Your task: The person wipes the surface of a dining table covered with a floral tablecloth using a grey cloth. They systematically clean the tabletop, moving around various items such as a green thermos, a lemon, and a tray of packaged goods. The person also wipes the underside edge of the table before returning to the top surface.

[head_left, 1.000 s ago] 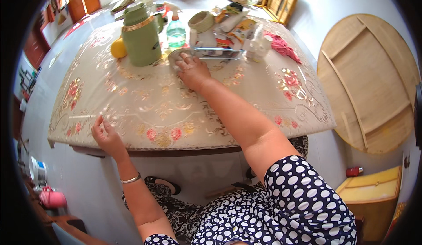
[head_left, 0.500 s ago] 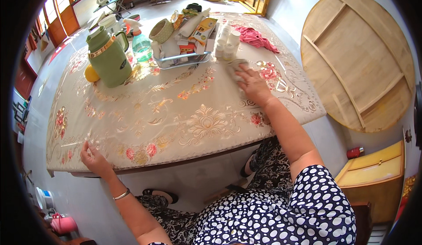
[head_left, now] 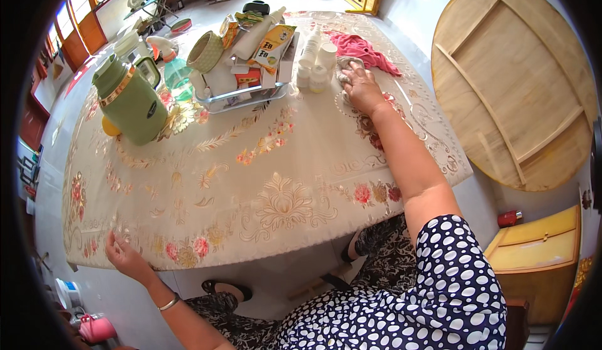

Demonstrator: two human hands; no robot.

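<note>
My right hand [head_left: 364, 91] presses down on a crumpled greyish cloth [head_left: 344, 69] with its fingers closed over it. The cloth lies on the flowered tablecloth [head_left: 251, 184], close beside several white bottles [head_left: 318, 74] and up against a bunched pink cloth [head_left: 367, 54]. Over the table's near left edge, my left hand [head_left: 130, 259] hovers or rests lightly; its fingers are loosely bent and apart, with nothing in them.
Left of the bottles stands a clear container [head_left: 241, 102] heaped with packets and boxes. A spray bottle [head_left: 177, 77], a green thermos jug [head_left: 130, 102] and a yellow round thing [head_left: 110, 126] are farther left. A round wooden tabletop [head_left: 511, 86] leans on the right wall.
My right hand has slid the greyish cloth away from me, up beside the pink cloth. My left hand stays near the table's edge. The view has shifted slightly.
</note>
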